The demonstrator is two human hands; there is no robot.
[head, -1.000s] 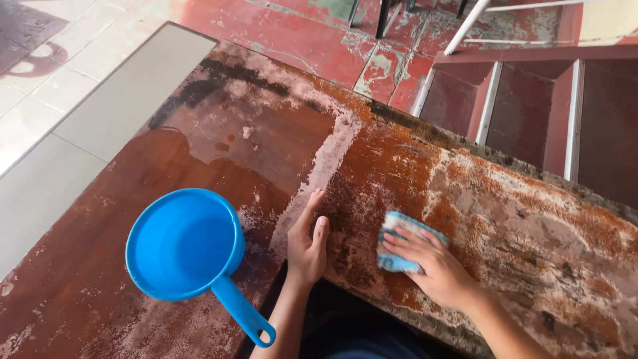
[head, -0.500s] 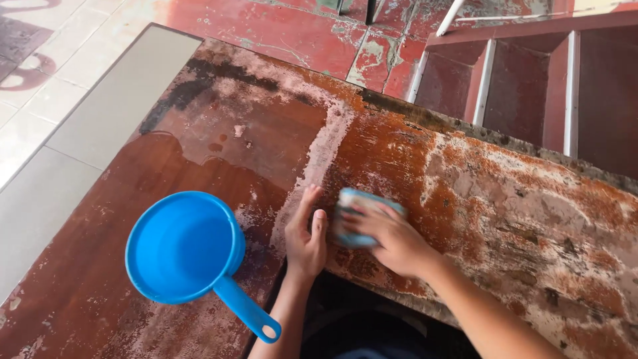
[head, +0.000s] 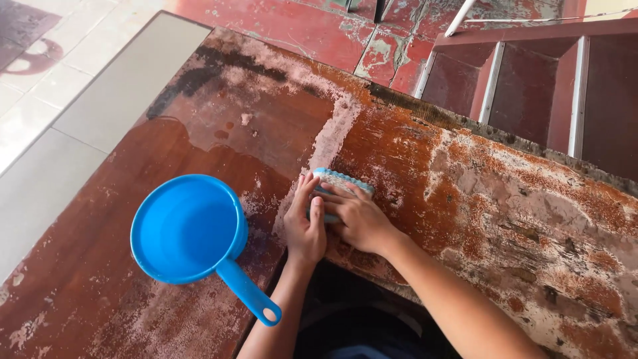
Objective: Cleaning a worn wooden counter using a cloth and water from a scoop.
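A light blue scrub brush (head: 340, 181) lies on a worn, flaking red-brown wooden board (head: 465, 199), and my right hand (head: 355, 216) presses down on it with fingers curled over its top. My left hand (head: 304, 225) rests flat on the board just left of the brush, its fingertips touching the brush's left end. A blue plastic dipper (head: 189, 233) with a long handle sits on the darker, wet part of the wood, a little to the left of my left hand.
A whitish scrubbed streak (head: 332, 136) runs up the board from the hands. Pale floor tiles (head: 60, 100) lie to the left. Red painted steps with white edges (head: 531, 73) stand at the upper right, beyond the board's far edge.
My right hand has slid the brush leftwards along the board, from well right of my left hand to right against it. The left hand and the dipper stayed in place.
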